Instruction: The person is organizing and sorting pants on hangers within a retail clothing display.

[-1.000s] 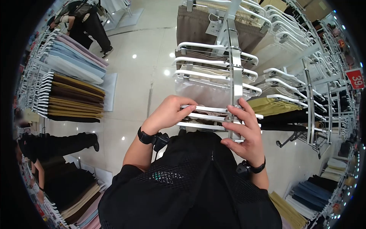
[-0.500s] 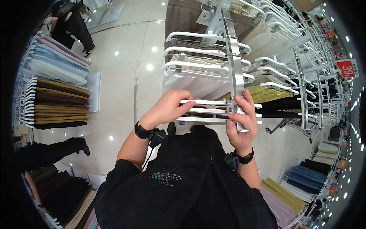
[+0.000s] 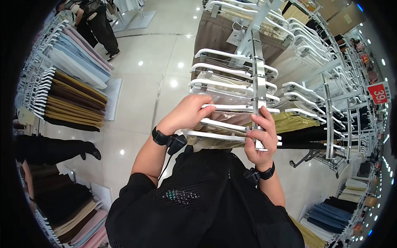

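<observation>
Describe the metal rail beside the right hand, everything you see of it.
The metal rail is a long, straight, flat-faced silver bar, shiny as polished steel. Narrow bright metal bands cross it, probably the hooks of the white hangers that reach out to both sides. Its near end looks squared off and points toward the wearer. The fingers of the right hand lie over and around that end. How it is fixed is hard to tell.

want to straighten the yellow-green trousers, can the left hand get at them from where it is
Probably not easily: the left hand is on a white hanger, and the metal rail and the right hand lie between it and the yellow-green trousers.
</observation>
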Action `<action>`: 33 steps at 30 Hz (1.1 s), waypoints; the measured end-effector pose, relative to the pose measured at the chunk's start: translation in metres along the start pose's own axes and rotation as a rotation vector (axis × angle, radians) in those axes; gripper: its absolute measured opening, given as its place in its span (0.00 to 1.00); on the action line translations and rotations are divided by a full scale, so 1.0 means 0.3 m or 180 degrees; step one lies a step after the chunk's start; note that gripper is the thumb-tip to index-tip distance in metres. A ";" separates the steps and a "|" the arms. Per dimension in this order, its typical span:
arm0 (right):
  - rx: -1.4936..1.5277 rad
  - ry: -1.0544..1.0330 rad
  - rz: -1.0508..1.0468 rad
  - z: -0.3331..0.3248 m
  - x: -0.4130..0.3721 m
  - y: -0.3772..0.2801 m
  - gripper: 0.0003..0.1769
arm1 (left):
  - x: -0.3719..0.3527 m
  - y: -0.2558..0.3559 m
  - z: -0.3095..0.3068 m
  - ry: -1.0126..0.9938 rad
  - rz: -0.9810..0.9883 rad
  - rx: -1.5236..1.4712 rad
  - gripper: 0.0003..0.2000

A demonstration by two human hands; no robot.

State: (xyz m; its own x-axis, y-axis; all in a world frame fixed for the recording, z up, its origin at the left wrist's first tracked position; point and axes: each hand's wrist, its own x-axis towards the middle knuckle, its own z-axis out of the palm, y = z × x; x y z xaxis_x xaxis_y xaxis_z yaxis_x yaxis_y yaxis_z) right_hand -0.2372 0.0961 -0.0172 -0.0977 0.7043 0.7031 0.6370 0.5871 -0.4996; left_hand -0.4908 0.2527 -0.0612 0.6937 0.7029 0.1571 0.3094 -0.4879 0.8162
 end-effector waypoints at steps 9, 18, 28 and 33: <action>0.0034 0.0171 0.0075 0.020 -0.008 -0.009 0.05 | -0.025 0.085 0.028 0.1270 0.0497 0.0027 0.05; 0.0008 0.0285 0.0159 0.028 -0.013 -0.027 0.05 | -0.185 0.109 0.032 0.1496 0.0951 -0.0058 0.05; 0.0036 0.0396 0.0174 0.045 -0.024 -0.027 0.05 | -0.300 0.045 0.090 0.0739 -0.0236 -0.1069 0.11; -0.0005 0.0325 0.0232 0.027 -0.024 -0.035 0.08 | -0.279 0.020 0.071 0.0332 -0.0296 -0.1098 0.13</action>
State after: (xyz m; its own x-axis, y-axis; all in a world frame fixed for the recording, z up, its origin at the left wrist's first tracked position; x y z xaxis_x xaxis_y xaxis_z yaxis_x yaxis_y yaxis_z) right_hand -0.2495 0.0881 -0.0212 0.0273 0.7007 0.7129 0.6408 0.5351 -0.5505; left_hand -0.5333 0.1798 -0.0812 0.5975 0.7937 0.1146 0.1183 -0.2286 0.9663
